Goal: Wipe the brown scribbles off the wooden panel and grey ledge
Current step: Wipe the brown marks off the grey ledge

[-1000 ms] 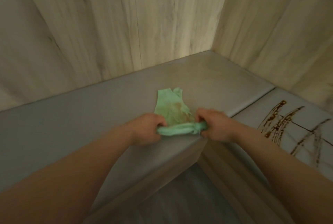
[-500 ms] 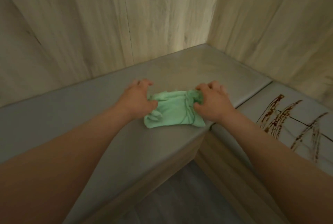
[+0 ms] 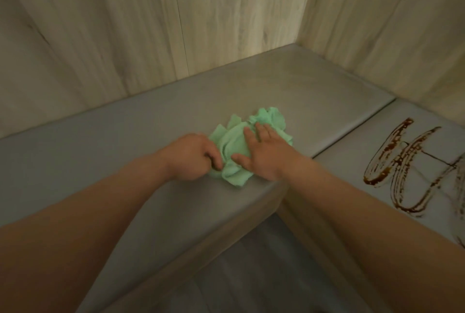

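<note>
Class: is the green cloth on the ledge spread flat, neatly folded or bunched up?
Bunched up: the green cloth lies in crumpled ruffles on the grey ledge, right hand flat on it, left hand pinching its near edge.

Cloth (image 3: 234, 146): mint-green soft fabric, matt, crumpled into loose folds.
Grey ledge (image 3: 125, 149): smooth top with a faint satin sheen near the corner.
Ledge front (image 3: 201, 232): smooth, wood-look facing.
Wall panels (image 3: 151, 23): pale wood grain, matt, with dark streaks and fine vertical seams.
Brown scribbles (image 3: 377, 181): glossy, wet-looking, streaky smears on the smooth grey surface at right.
Floor (image 3: 239, 275): grey, plank-grained, dull.
</note>
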Motion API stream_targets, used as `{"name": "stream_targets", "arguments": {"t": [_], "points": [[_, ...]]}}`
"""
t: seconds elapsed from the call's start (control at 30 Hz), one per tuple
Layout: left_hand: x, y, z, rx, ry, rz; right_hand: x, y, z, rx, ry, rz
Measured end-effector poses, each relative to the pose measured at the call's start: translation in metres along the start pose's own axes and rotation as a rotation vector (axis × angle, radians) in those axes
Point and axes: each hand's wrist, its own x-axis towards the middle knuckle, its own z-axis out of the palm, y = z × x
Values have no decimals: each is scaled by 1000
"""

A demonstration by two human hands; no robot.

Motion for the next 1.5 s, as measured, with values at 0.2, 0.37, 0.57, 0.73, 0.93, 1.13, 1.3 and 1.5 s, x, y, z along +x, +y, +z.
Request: {"name": "stream_targets", "arguments": {"t": [0.2,0.37,0.57,0.73,0.93,1.13,1.3,1.5], "points": [[-6,22,2,-82,-102,20,-37,27,-9,-72,128,-6],[15,-6,-2,-8,300,-124,-20,-23,23,120,195,305],[18,-48,1,182,472,-338,37,7,9,130,195,462],[29,-71,1,244,470,-504,96,-37,0,95,223,317],[40,-89,6,215,308,-610,160,-34,-28,-6,172,-70],[46,-95,9,233,288,-617,224,-66,-37,-12,156,-37],[44,-99,13,211,357,-608,229,-115,-37,-44,109,-437],[47,-100,13,217,374,-614,246,-93,-48,-101,140,-546]]}}
